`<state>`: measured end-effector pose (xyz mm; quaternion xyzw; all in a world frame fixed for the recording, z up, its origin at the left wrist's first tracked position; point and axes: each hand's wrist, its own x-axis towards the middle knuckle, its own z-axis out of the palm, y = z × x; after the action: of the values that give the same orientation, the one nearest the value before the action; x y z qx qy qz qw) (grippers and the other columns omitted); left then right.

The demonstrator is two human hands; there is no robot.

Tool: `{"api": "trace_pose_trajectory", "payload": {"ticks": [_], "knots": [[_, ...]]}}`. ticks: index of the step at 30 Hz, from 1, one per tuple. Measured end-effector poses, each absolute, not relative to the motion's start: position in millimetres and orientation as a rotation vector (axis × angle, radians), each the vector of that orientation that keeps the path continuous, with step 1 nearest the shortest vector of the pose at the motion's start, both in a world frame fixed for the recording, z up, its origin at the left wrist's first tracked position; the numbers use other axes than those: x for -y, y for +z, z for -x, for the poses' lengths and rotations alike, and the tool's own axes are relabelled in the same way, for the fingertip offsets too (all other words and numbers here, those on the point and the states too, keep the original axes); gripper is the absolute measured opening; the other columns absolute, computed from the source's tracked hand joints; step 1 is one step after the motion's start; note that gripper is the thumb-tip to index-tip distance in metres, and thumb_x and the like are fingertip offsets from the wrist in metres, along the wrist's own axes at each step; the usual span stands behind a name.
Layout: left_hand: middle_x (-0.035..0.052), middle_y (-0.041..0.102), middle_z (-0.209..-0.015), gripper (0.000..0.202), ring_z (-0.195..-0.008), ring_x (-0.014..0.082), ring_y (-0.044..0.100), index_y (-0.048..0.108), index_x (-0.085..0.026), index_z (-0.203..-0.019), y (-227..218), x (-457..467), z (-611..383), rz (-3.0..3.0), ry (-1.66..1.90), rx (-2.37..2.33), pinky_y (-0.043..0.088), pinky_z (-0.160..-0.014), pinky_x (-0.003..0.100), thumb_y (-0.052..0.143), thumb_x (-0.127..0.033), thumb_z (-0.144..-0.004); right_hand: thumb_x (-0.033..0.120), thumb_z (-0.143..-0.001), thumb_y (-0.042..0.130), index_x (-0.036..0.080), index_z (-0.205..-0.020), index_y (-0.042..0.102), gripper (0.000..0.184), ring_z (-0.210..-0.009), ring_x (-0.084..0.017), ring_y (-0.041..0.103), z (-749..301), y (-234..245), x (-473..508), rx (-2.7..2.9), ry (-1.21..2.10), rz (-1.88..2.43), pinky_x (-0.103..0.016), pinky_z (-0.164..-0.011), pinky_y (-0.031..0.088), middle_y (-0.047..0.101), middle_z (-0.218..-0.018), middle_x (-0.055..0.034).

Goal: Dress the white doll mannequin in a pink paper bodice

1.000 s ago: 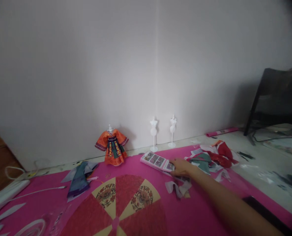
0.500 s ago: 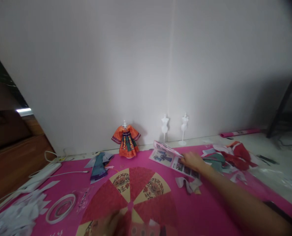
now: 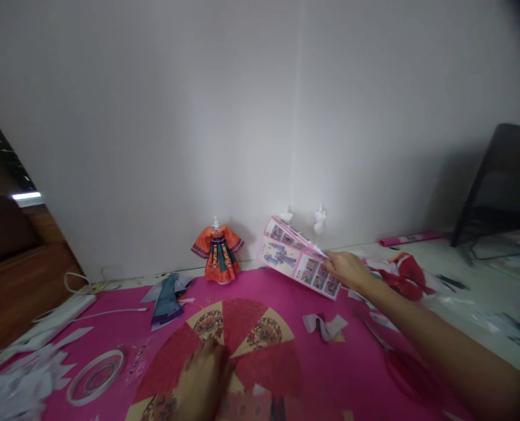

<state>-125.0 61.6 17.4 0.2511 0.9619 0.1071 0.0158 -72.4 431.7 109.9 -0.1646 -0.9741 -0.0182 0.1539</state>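
Note:
My right hand [image 3: 348, 271] pinches the right edge of a folded instruction leaflet [image 3: 293, 263] with printed pictures, raised off the pink mat. My left hand [image 3: 205, 374] lies over a round piece of fabric [image 3: 266, 365] with red and gold patterned wedges; its fingers look stretched out, slightly blurred. A smaller pink printed sheet [image 3: 246, 407] lies partly on the circle's near edge, cut off by the frame. Behind the leaflet, two small white dress forms [image 3: 320, 219] are partly hidden. A miniature orange dress [image 3: 218, 254] stands on a form to the left.
On the pink mat [image 3: 347, 374] lie blue fabric pieces [image 3: 167, 301], a white scrap [image 3: 325, 326], a tape roll [image 3: 96, 377] and white cloth [image 3: 17, 386]. Scissors [image 3: 400, 362] lie beneath my right forearm. Red fabric [image 3: 411, 275] is at right, a power strip [image 3: 62, 316] at left.
My right hand has lifted the leaflet and tilted it up, so it covers the lower parts of the white forms. My left hand has moved forward over the fabric circle.

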Motion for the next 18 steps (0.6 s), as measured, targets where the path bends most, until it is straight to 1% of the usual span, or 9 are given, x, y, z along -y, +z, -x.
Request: {"api": "trace_pose_trajectory", "payload": {"ticks": [3,5,7,10,12,14,16,18], "knots": [[0.0131,0.062,-0.104,0.027,-0.096,0.0272,0.060,0.064,-0.018,-0.079,14,-69,129,-0.803,0.359,-3.007,0.039,-0.081,0.038,0.039,-0.020,-0.088,0.034,-0.097,0.047,0.015,-0.095,0.063,0.026,-0.075,-0.016,0.062,60,119,-436,2.732,-0.035,0.477,-0.034,-0.075,0.049,0.065,-0.080,-0.0020],[0.0133,0.064,-0.101,0.025,-0.093,0.0279,0.062,0.063,-0.018,-0.079,15,-73,134,-0.780,0.400,-3.008,0.039,-0.076,0.036,0.039,-0.018,-0.086,0.032,-0.097,0.046,0.015,-0.092,0.063,0.025,-0.070,-0.015,0.061,53,124,-440,2.682,-0.014,0.488,-0.032,-0.071,0.047,0.064,-0.074,-0.0008],[0.0129,0.066,-0.095,0.023,-0.087,0.0288,0.063,0.061,-0.018,-0.081,22,-77,138,-0.717,0.468,-3.018,0.038,-0.068,0.034,0.039,-0.020,-0.086,0.029,-0.096,0.045,0.015,-0.088,0.063,0.023,-0.065,-0.015,0.058,45,129,-444,2.628,0.018,0.496,-0.030,-0.067,0.044,0.061,-0.069,0.0006],[0.0090,0.067,-0.082,0.021,-0.077,0.0268,0.063,0.056,-0.021,-0.082,46,-85,147,-0.638,0.627,-3.020,0.032,-0.058,0.031,0.037,-0.027,-0.088,0.024,-0.093,0.043,0.016,-0.080,0.061,0.024,-0.058,-0.014,0.052,36,135,-452,2.537,0.081,0.495,-0.027,-0.060,0.038,0.055,-0.060,0.0026],[0.0067,0.065,-0.073,0.018,-0.071,0.0257,0.062,0.053,-0.022,-0.079,67,-94,154,-0.623,0.757,-3.011,0.028,-0.056,0.030,0.039,-0.029,-0.088,0.023,-0.091,0.040,0.016,-0.075,0.059,0.026,-0.055,-0.014,0.048,31,140,-458,2.468,0.128,0.498,-0.026,-0.056,0.032,0.052,-0.057,0.0024],[0.0041,0.063,-0.070,0.016,-0.068,0.0238,0.059,0.050,-0.022,-0.077,90,-108,162,-0.636,0.933,-3.003,0.028,-0.056,0.030,0.042,-0.031,-0.088,0.024,-0.089,0.037,0.018,-0.068,0.055,0.028,-0.052,-0.015,0.045,27,145,-463,2.398,0.177,0.509,-0.027,-0.053,0.028,0.049,-0.054,0.0013],[0.0004,0.058,-0.066,0.018,-0.065,0.0204,0.057,0.049,-0.022,-0.076,110,-128,168,-0.678,1.168,-2.949,0.031,-0.058,0.029,0.045,-0.034,-0.089,0.026,-0.087,0.035,0.019,-0.062,0.050,0.030,-0.051,-0.015,0.044,22,150,-468,2.332,0.228,0.522,-0.028,-0.052,0.025,0.048,-0.052,0.0001],[-0.0022,0.055,-0.066,0.017,-0.063,0.0161,0.055,0.049,-0.020,-0.077,127,-153,171,-0.710,1.426,-2.811,0.037,-0.060,0.027,0.051,-0.033,-0.089,0.029,-0.086,0.034,0.021,-0.059,0.045,0.030,-0.049,-0.015,0.043,16,156,-471,2.271,0.281,0.540,-0.028,-0.050,0.024,0.048,-0.050,-0.0002]]}}
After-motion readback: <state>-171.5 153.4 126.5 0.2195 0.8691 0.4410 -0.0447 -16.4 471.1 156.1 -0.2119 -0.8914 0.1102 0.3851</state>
